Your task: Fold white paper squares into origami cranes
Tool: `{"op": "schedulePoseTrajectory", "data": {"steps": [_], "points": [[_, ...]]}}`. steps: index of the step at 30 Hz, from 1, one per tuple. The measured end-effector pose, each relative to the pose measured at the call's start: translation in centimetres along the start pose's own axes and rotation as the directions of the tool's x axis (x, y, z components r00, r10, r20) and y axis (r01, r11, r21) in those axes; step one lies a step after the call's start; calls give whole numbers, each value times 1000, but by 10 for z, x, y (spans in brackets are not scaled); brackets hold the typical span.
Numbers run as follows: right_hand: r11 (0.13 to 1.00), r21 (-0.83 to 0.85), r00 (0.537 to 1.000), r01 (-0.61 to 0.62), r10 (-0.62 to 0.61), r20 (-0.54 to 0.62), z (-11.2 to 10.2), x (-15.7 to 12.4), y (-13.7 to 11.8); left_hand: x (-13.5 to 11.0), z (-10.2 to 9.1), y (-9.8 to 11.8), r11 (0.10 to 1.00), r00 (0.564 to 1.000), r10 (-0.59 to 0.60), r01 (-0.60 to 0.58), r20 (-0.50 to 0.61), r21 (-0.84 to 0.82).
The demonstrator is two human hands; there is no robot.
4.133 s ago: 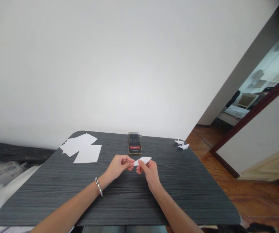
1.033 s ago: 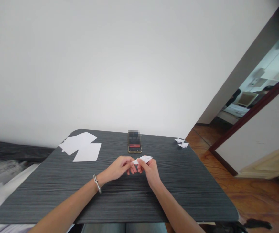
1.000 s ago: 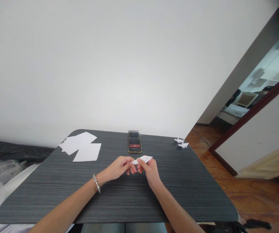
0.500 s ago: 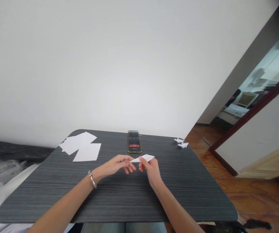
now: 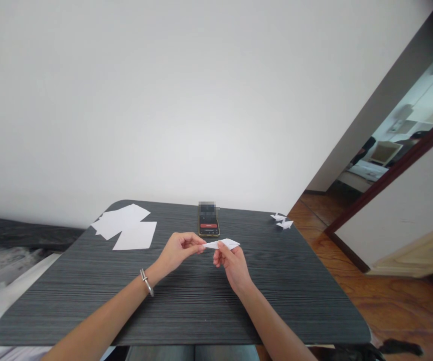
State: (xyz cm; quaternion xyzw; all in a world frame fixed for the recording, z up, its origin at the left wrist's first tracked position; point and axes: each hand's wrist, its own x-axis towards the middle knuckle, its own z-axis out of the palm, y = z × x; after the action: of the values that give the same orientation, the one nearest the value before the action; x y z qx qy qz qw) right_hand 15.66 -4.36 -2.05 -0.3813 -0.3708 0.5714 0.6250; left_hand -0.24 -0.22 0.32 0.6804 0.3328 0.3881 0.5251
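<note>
Pinching 1 folded paper [image 5: 231, 243] btwn them, L hand [image 5: 180, 247] & R hand [image 5: 233, 265] are over the dark table [image 5: 201, 311]. L hand: thumb + index closed on the paper's thin tip. R hand: narrow grip, thumb on top, fingers curled below, holding the wider part. Paper is white, slim, kite-like; long axis runs side to side, from L hand to R hand, approx. parallel w/ the table's near edge. Sharp tip points L, into L hand; wider, blunter end sticks out past R thumb, pointing R. 1 silver bracelet [image 5: 147, 282] on the L wrist, just behind L hand.

Just beyond the hands, near the gap btwn them: 1 phone [image 5: 208, 226], long side pointing away, red bar on screen, top part pixelated; flat or propped, can't tell. L of L hand & a bit farther: flat white sheets [image 5: 135, 235], overlapping, exact no. unclear. R of R hand, well apart, at table's far R corner: 2 small folded pcs [image 5: 284, 224], white, pointy, right beside each other.

Beyond both hands, past table: 1 pale wall [image 5: 201, 100]. Far R of R hand: brown floor [image 5: 400, 301], 1 dark-red frame [image 5: 393, 175], then a room behind, details too blurry.
</note>
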Motion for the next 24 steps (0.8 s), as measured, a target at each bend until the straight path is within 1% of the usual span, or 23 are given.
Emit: {"op": "schedulePoseTrajectory", "data": {"steps": [3, 6, 10, 15, 19, 24], "points": [[998, 55, 1000, -5, 4, 22, 2, -1, -1, -2, 0, 2, 990, 996, 85, -81, -28, 111], [997, 77, 1000, -9, 7, 24, 2, -1, 0, -2, 1, 3, 984, 993, 118, -115, -14, 138], [996, 91, 999, -10, 6, 39, 0, -1, 0, -1, 3, 2, 987, 993, 116, -115, -4, 110], [996, 86, 997, -11, 5, 71, 0, 1, 0, 0, 5, -2, 994, 994, 108, -108, 5, 20], [996, 83, 997, -23, 17, 75, 1, 1, 0, 0, 5, -5, 996, 995, 87, -85, 39, -40], [997, 68, 997, -30, 26, 67, 0, 0, 1, 0, 5, -4, 995, 996, 78, -75, 49, -63]]}}
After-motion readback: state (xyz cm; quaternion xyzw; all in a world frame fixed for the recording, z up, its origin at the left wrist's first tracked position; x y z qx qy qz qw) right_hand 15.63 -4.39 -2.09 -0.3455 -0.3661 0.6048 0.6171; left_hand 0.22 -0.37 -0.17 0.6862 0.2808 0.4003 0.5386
